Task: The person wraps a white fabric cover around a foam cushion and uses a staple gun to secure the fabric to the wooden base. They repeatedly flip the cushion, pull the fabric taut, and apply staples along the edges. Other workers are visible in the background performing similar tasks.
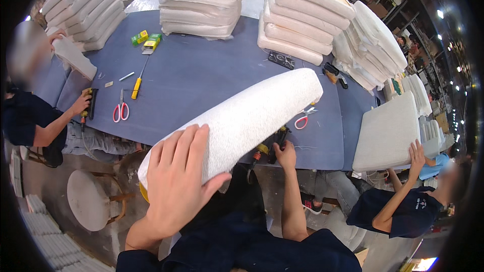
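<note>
A pale upholstered seat cushion [252,111] stands tilted on edge in front of me at the table's near side. My left hand [179,168] grips its near left end, fingers laid over the pale fabric and thumb apart. Low behind the cushion, my right hand [286,155] is closed around a black and yellow staple gun [263,149], partly hidden by the cushion. Red-handled scissors [302,122] lie just beyond that hand.
Stacks of pale cushions [201,7] line the far side of the blue-grey table [212,70]. Scissors [121,111], a yellow-handled screwdriver [136,88] and small boxes [151,44] lie left. Co-workers sit at both sides, one with a staple gun [89,103], another holding a cushion [388,133].
</note>
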The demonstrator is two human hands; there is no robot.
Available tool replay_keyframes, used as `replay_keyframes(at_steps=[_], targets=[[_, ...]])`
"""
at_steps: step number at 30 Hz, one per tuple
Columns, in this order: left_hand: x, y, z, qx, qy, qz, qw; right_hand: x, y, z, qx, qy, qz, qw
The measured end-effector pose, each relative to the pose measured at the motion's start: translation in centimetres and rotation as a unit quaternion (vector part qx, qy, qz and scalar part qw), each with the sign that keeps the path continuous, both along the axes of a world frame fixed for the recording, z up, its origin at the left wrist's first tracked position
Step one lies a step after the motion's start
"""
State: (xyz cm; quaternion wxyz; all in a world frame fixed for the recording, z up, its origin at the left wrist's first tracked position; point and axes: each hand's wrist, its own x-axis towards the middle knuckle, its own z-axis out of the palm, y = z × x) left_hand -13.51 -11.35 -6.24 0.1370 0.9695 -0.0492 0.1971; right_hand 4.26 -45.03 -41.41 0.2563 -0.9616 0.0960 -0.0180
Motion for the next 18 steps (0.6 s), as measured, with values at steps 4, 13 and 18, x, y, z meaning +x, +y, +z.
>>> replay_keyframes(at_steps=[4, 13, 18], targets=[[-0.9, -1.6, -0.4, 0.0, 0.008, -0.01, 1.0, 1.4, 0.2, -0.4, -0.054, 0.086, 0.016, 0.995], [-1.5, -2.0, -0.3, -0.002, 0.028, -0.026, 0.999, 3.6, -2.0, -2.9, -0.14, 0.096, 0.09, 0.981], [-1.9, -1.0, -0.6, -0.013, 0.021, -0.035, 0.999, -2.2, 0.1, -2.2, -0.084, 0.007, 0.078, 0.993]])
